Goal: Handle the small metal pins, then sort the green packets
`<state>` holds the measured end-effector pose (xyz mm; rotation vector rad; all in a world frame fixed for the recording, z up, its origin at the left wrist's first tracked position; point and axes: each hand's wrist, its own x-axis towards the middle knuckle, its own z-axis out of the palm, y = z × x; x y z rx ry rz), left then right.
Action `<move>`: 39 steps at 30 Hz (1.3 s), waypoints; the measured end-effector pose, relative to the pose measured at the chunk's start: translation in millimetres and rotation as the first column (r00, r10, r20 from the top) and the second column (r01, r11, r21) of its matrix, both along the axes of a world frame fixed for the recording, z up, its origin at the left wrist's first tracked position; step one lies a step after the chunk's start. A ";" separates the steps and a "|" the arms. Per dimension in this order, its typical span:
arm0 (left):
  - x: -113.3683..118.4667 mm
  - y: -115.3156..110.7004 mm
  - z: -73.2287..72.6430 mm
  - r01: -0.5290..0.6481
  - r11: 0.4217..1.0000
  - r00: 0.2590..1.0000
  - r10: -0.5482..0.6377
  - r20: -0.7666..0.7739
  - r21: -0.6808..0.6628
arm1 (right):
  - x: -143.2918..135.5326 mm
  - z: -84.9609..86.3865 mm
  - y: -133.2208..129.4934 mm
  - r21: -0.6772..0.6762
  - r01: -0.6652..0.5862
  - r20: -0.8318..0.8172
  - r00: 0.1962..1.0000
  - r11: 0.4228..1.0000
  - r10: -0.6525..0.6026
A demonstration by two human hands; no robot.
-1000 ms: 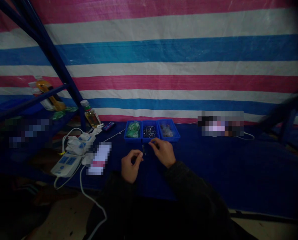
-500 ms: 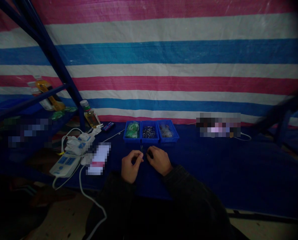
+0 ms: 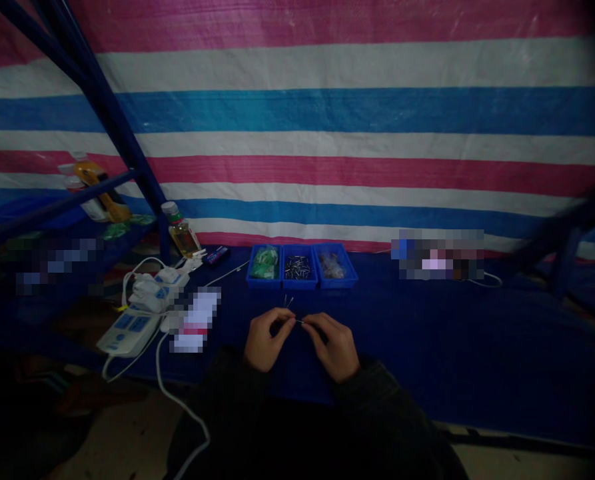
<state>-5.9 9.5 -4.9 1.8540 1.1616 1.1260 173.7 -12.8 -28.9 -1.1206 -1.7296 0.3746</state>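
Note:
My left hand (image 3: 266,339) and my right hand (image 3: 335,347) face each other above the blue tabletop, fingertips pinched. A thin, shiny metal pin-like piece (image 3: 300,322) spans the small gap between them, with both pinches on its ends. What else the fingertips may hide, I cannot make out. Just beyond my left fingertips lie a few slim metal pieces (image 3: 288,302). Behind them stand three blue bins: the left bin (image 3: 264,285) holds green plastic bags, the middle bin (image 3: 300,285) many short metal pins, the right bin (image 3: 338,284) clear bags with small contents.
To the left are a white power strip (image 3: 128,335) with plugs and cables, a blurred phone (image 3: 197,320), and a bottle (image 3: 183,231). A blue metal frame (image 3: 112,113) rises there. A striped sheet (image 3: 327,110) hangs behind; blurred items (image 3: 437,257) sit at the right.
My right hand has turned and shifted slightly right and nearer, its fingertips now meeting the thin piece at my left hand. The slim pieces on the table now lie spread apart.

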 end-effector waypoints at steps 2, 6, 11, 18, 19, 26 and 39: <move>1.1 -0.9 1.2 0.039 0.999 0.999 -0.039 -0.037 0.002 | -0.4 3.3 -0.5 0.011 -0.016 -0.020 1.000 1.000 0.016; 2.1 -1.9 2.5 0.074 0.997 0.996 -0.074 -0.051 0.001 | -1.0 7.5 -0.1 0.020 -0.053 -0.049 0.997 0.998 0.054; 1.9 -1.2 1.7 0.076 0.997 0.996 -0.076 -0.040 -0.011 | -1.4 6.8 -0.5 0.015 -0.054 -0.084 0.995 0.998 0.055; 1.6 -0.2 1.9 0.089 0.996 0.994 -0.089 -0.064 0.000 | -2.0 4.0 1.5 -0.007 -0.063 -0.081 0.995 0.998 0.062; 1.8 -0.3 1.9 0.088 0.996 0.994 -0.088 -0.065 0.004 | -2.0 3.8 1.7 -0.011 -0.068 -0.078 0.995 0.998 0.067; 2.1 -0.5 3.0 0.093 0.996 0.990 -0.091 -0.103 0.010 | -0.9 2.6 2.9 -0.044 -0.034 -0.002 0.999 0.998 0.034; 1.4 -0.7 5.0 0.075 0.997 0.994 -0.075 -0.082 -0.012 | -1.4 3.9 0.9 -0.042 -0.054 -0.041 0.998 0.998 0.052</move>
